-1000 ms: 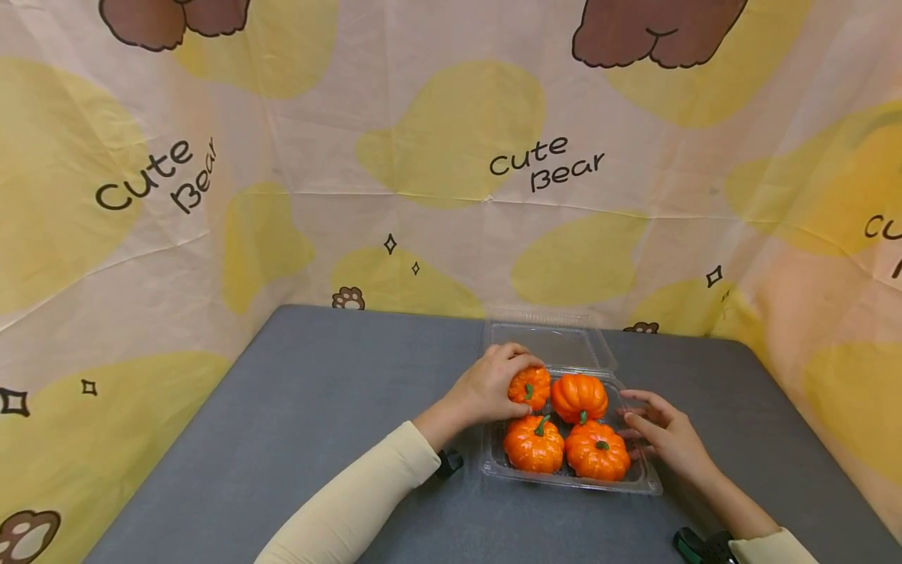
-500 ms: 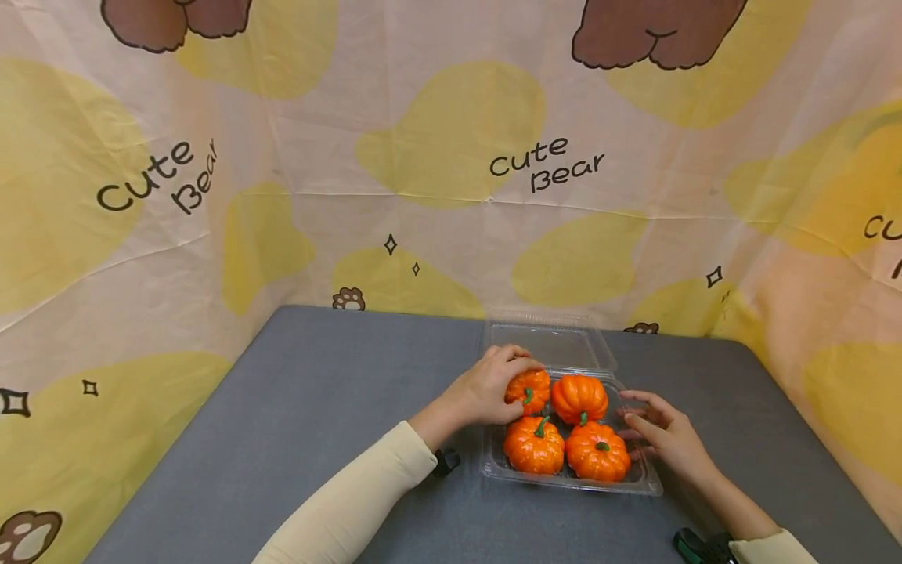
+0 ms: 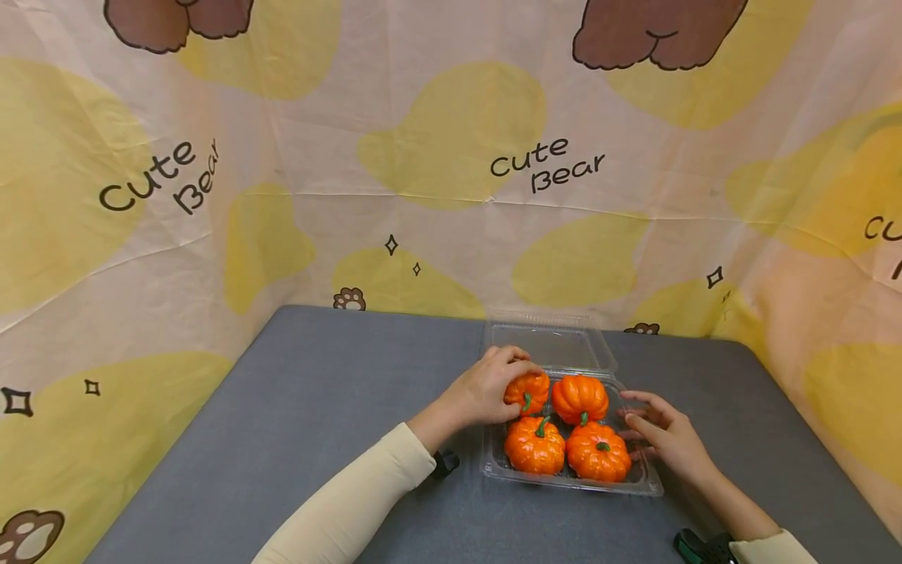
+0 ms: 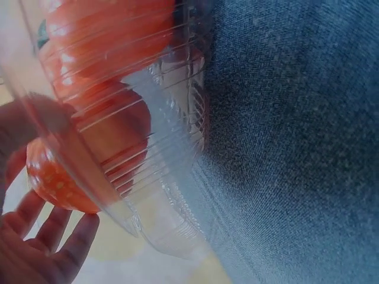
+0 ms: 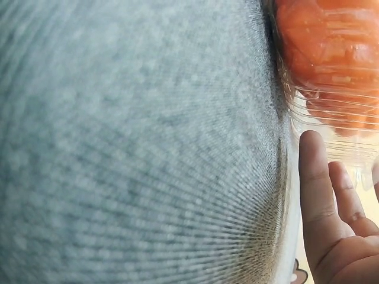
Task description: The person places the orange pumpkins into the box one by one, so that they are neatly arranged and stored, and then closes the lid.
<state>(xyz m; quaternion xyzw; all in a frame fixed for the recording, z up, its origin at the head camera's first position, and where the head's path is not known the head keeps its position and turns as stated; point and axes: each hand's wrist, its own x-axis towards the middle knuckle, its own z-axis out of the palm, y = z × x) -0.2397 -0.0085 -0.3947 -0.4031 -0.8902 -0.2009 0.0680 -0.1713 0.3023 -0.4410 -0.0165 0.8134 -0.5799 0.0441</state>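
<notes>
Four is not counted here; several orange toy pumpkins with green stems sit in a clear plastic clamshell box [image 3: 574, 484]. My left hand [image 3: 482, 389] grips the back-left pumpkin [image 3: 530, 393], thumb at the near side and fingers over the top. In the left wrist view that pumpkin [image 4: 56, 183] shows between thumb and fingers, partly through the box wall. Beside it are the back-right pumpkin [image 3: 580, 397], the front-left pumpkin [image 3: 534, 446] and the front-right pumpkin [image 3: 599, 452]. At the box's right wall is my right hand [image 3: 668, 440], its fingers extended; firm contact is hard to tell.
The box's clear lid [image 3: 550, 345] lies folded back toward the rear. Grey cloth [image 3: 338, 407] covers the table. A printed fabric wall [image 3: 437, 157] stands behind and on both sides.
My left hand and the back-left pumpkin have shifted slightly left and nearer, and the pumpkin's stem has turned a little. The right hand stays in place.
</notes>
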